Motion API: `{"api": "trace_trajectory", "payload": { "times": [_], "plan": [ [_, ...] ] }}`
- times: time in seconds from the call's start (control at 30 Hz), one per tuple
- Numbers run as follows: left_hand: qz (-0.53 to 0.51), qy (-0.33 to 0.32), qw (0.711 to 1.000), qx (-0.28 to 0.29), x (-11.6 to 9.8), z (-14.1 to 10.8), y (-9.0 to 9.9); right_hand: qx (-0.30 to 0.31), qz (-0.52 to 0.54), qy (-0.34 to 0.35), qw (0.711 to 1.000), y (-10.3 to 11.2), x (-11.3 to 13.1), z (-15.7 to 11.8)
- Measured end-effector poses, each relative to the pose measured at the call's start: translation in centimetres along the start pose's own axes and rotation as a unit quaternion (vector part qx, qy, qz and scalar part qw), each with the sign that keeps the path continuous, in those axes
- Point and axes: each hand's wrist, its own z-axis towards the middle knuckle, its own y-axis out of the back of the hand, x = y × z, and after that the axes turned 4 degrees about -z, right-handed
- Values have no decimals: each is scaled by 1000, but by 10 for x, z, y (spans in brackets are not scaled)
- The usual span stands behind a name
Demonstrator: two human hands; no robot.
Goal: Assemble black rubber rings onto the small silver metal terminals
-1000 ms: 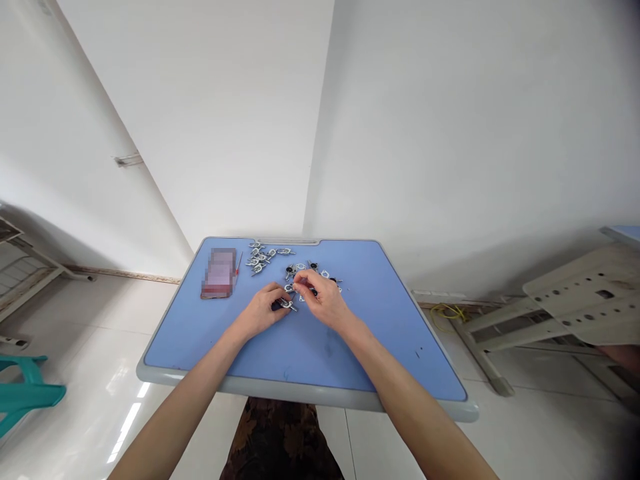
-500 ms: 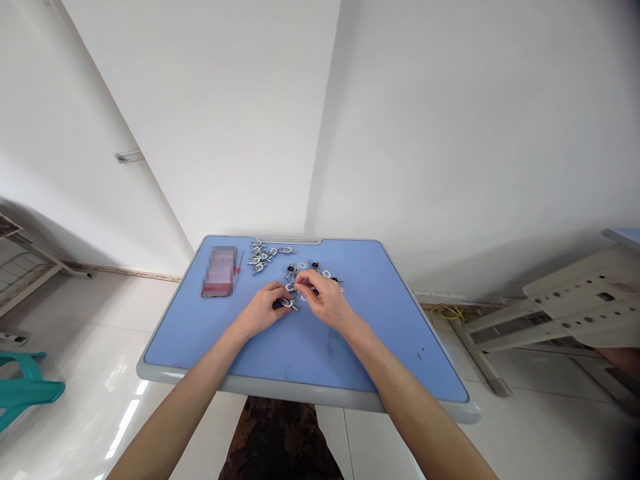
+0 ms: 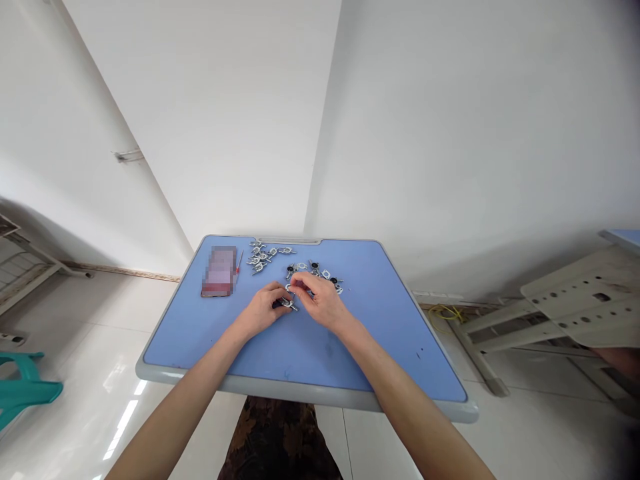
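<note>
My left hand (image 3: 262, 309) rests on the blue table, its fingers closed around a small metal part (image 3: 288, 304) with a dark body and a prong sticking out to the right. Just above and to the right, my right hand (image 3: 320, 299) is pinched, thumb against fingertips. A pale flat plate (image 3: 289, 288) shows at those fingertips; the fingers partly cover it. Behind the right hand lie several metal parts with round black centres (image 3: 315, 265) and loose flat oval plates (image 3: 326, 274). Some of this group is hidden by the hand.
A pile of similar metal parts (image 3: 259, 257) lies at the table's back left. Beside it are a screwdriver (image 3: 239, 261) with a red end and a blurred phone-like object (image 3: 219, 272). A white wall (image 3: 260, 133) stands behind the blue table (image 3: 190, 340); a teal stool (image 3: 30, 387) is at left.
My right hand has shifted slightly left, its fingertips now closer to the part in my left hand. The left hand has stayed in place.
</note>
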Motion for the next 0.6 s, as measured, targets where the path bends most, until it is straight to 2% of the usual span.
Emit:
{"api": "trace_trajectory", "payload": {
  "times": [0.17,0.33,0.47,0.6],
  "plan": [
    [5,-3,1000,-7,3,0,-1,-21,-9,-47,999,-3,2,1],
    [12,-4,1000,-3,1,0,0,-40,-35,-53,997,-11,1,0],
    [9,3,1000,-2,0,0,0,-9,-35,-24,999,-11,0,-1],
    [1,3,1000,-8,2,1,-1,28,-30,-9,999,0,2,0]
  ]
}}
